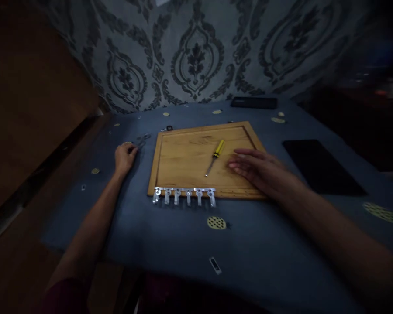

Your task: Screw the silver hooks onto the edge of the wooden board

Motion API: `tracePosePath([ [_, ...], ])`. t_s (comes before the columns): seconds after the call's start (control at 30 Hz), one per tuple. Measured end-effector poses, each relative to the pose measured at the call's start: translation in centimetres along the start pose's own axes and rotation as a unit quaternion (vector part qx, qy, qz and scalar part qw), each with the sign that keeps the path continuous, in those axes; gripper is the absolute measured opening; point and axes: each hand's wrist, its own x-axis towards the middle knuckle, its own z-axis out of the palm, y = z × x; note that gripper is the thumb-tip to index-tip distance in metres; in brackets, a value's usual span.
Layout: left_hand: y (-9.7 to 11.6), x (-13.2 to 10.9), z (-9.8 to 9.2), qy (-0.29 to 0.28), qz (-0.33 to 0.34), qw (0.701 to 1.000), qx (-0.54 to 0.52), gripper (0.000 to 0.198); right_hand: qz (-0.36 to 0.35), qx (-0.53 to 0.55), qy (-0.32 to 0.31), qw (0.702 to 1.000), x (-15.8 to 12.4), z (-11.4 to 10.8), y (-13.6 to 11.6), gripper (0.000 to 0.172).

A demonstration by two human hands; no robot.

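My right hand (262, 171) is bare of any hold, fingers loosely parted, over the right side of the wooden board (180, 157). The screwdriver (218, 149) lies near it, toward ten o'clock, handle at one, tip at seven. The hook rail (188, 191) sits at eight. My left hand (124, 159), farther off, is half-curled; in this dimness I can't tell whether it grips anything.

The light is dim, edges dark, right hand (261, 171) blurred
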Motion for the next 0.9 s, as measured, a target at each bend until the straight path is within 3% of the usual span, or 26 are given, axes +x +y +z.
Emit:
tracePosePath([
  [0.2, -0.3, 0.0, -0.8, 0.047, -0.009, 0.997, -0.056, 0.017, 0.064, 0.048, 0.013, 0.997, -0.4, -0.1, -0.8, 0.020],
  [0.53, 0.0, -0.9, -1.9, 0.097, -0.016, 0.987, -0.130, 0.009, 0.071, 0.076, -0.014, 0.994, -0.5, -0.4, -1.0, 0.025],
  [0.77, 1.2, -1.2, -1.7, 0.064, -0.003, 0.975, -0.211, 0.010, 0.031, 0.037, -0.071, 0.996, -0.7, -0.8, -0.3, 0.003],
  [0.9, 2.2, -1.6, -1.6, 0.031, 0.007, 0.965, -0.262, 0.012, -0.003, 0.009, -0.095, 0.995, -1.0, -0.6, -0.1, 0.027],
])
